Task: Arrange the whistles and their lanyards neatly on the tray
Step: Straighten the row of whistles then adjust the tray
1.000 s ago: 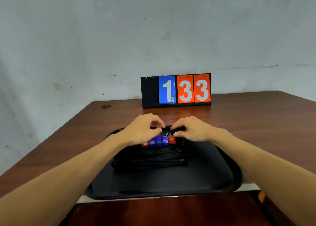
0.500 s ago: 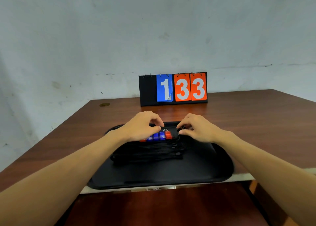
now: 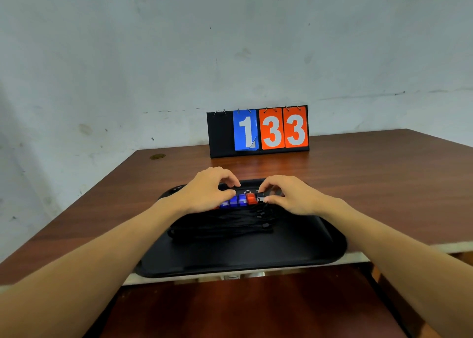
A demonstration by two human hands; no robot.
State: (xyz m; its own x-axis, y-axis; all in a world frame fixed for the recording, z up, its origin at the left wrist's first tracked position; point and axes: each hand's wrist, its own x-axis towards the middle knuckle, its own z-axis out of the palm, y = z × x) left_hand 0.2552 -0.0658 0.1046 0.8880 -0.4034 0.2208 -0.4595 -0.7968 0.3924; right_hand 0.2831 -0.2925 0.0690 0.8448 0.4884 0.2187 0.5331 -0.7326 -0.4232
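A black tray (image 3: 294, 250) sits at the table's near edge. On it lies a row of whistles (image 3: 242, 200), blue and red side by side, with a black whistle (image 3: 260, 197) at the right end. Their black lanyards (image 3: 222, 226) lie bunched in straight strands in front of the row. My left hand (image 3: 204, 191) rests curled over the left part of the row and hides some whistles. My right hand (image 3: 289, 197) pinches the black whistle between thumb and fingers.
A flip scoreboard (image 3: 258, 131) showing 1 and 33 stands at the back of the brown table (image 3: 384, 184), against the wall. The tray's front rim overhangs the table's near edge. A small round mark (image 3: 157, 156) shows at the table's far left corner.
My right hand has moved in from the right and now holds a black whistle against the right end of the row. My left hand stays on the row's left part.
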